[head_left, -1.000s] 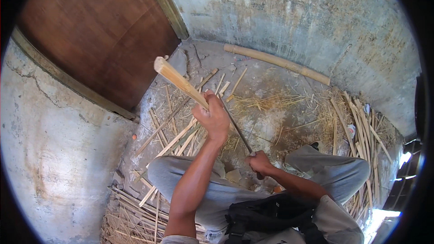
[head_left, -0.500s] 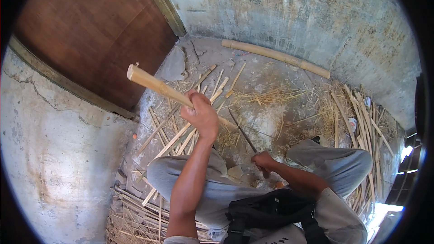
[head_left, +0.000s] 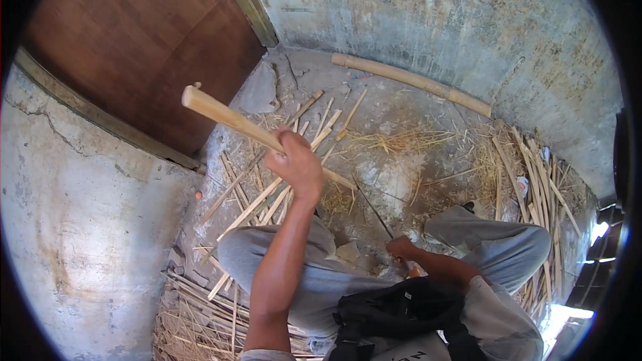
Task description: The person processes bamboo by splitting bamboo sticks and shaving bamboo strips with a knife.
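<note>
My left hand (head_left: pixel 298 166) is wrapped round a split bamboo piece (head_left: pixel 231 119), held slanting from upper left down to the right. In my right hand (head_left: pixel 404 253) is the handle of a long thin knife (head_left: pixel 374 210), low between my knees. Its dark blade points up and left, with the tip close to the lower end of the bamboo; I cannot tell whether they touch. Several split bamboo strips (head_left: pixel 267 208) lie crossed on the floor beneath my left hand.
A whole bamboo pole (head_left: pixel 414 83) lies along the back wall. More strips are piled at the right (head_left: pixel 545 194) and lower left (head_left: pixel 200 304). Thin shavings (head_left: pixel 401 140) litter the floor. A brown door (head_left: pixel 144 40) stands at the upper left. My bent legs flank the work.
My right hand and the knife have shifted slightly right and down. The bamboo piece has turned a little in my left hand, and its upper end has moved slightly left and up.
</note>
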Demonstrator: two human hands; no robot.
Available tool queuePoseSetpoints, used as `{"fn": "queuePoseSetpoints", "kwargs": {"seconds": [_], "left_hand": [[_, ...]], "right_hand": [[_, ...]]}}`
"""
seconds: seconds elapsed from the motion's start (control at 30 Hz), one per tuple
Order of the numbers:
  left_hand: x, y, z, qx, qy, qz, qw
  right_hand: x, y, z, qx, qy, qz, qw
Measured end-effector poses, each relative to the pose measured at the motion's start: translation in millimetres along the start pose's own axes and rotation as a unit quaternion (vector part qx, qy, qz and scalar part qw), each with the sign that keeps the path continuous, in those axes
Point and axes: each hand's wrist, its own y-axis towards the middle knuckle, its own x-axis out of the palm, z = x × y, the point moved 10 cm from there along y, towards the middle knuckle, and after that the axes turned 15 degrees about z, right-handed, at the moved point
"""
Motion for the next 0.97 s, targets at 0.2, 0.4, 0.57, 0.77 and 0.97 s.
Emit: {"fn": "queuePoseSetpoints", "kwargs": {"seconds": [0.2,0.4,0.57,0.77,0.97], "left_hand": [[14,-9,2,-0.003,-0.057,-0.078,0.995],[-1,14,-7,-0.030,-0.093,-0.060,0.993],[4,10,-3,-0.034,-0.106,-0.094,0.989],[6,-5,0,-0.020,-0.097,-0.097,0.990],[6,1,-4,-0.004,-0.080,-0.092,0.993]], "right_hand": [[-48,-24,-14,0.158,0.045,0.182,0.969],[-128,-47,-107,0.017,0.028,0.346,0.938],[-154,-59,-150,-0.053,0.162,0.406,0.898],[-45,-18,-12,0.085,-0.053,0.211,0.972],[-81,-17,-58,0.037,-0.019,0.255,0.966]]}}
